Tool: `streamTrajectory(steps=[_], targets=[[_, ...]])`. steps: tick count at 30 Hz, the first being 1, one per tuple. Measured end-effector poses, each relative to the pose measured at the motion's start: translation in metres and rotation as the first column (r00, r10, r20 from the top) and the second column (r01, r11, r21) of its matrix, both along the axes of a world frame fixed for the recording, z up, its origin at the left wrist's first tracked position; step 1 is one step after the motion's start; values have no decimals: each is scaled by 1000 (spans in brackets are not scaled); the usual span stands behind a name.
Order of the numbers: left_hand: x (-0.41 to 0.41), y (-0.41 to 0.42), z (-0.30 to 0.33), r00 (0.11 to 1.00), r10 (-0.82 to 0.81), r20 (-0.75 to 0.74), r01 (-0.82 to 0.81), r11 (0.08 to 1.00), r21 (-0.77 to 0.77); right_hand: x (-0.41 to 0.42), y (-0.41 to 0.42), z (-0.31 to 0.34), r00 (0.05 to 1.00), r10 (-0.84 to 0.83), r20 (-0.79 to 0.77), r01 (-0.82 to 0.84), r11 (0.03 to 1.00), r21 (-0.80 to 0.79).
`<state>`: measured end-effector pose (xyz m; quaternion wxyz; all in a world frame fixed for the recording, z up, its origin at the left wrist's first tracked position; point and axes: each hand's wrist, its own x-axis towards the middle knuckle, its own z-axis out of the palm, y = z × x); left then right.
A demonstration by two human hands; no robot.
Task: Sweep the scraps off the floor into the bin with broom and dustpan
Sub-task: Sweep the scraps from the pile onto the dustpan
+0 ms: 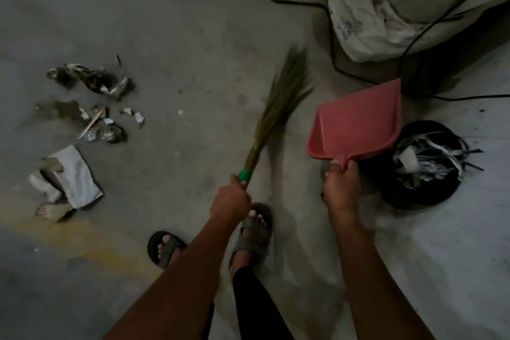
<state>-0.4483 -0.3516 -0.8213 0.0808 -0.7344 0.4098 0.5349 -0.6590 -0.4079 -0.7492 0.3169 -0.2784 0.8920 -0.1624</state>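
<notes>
The left hand (230,197) grips the broom (278,107) at its green collar, fingers curled round the handle; the bristle head points forward, and its blur leaves contact with the floor undetermined. The right hand (340,183) holds the red dustpan (358,121) by its short handle, fingers wrapped round it, the pan lifted clear of the floor and empty as far as can be seen. The bin (422,165), black and already holding shredded strips, stands just right of the dustpan.

The scraps (93,107) lie well apart to the left: torn paper, dark debris and a folded grey sheet (74,176).

Hazards:
- A long sweep across bare floor is likely to scatter light paper and spread the dark dust.
- The larger sheet probably rides over the pan lip instead of entering.
- The black cable (334,63) loops near the bristles and behind the dustpan; a wide stroke could snag it.
- The white sack (367,16) crowds the far right.
- An overfilled bin may shed strips when the pan tips.

Open floor lies between broom and scraps; the sandalled feet (251,234) stand just behind the hands.
</notes>
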Motion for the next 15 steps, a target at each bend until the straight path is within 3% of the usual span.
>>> streamTrajectory(steps=[7, 15], targets=[[150, 89, 12, 951, 216, 220, -215, 976, -31, 62, -16, -5, 993, 101, 62, -98, 994, -41], [231, 152, 56, 858, 441, 263, -417, 897, -143, 132, -16, 3, 946, 320, 55, -321, 947, 3]])
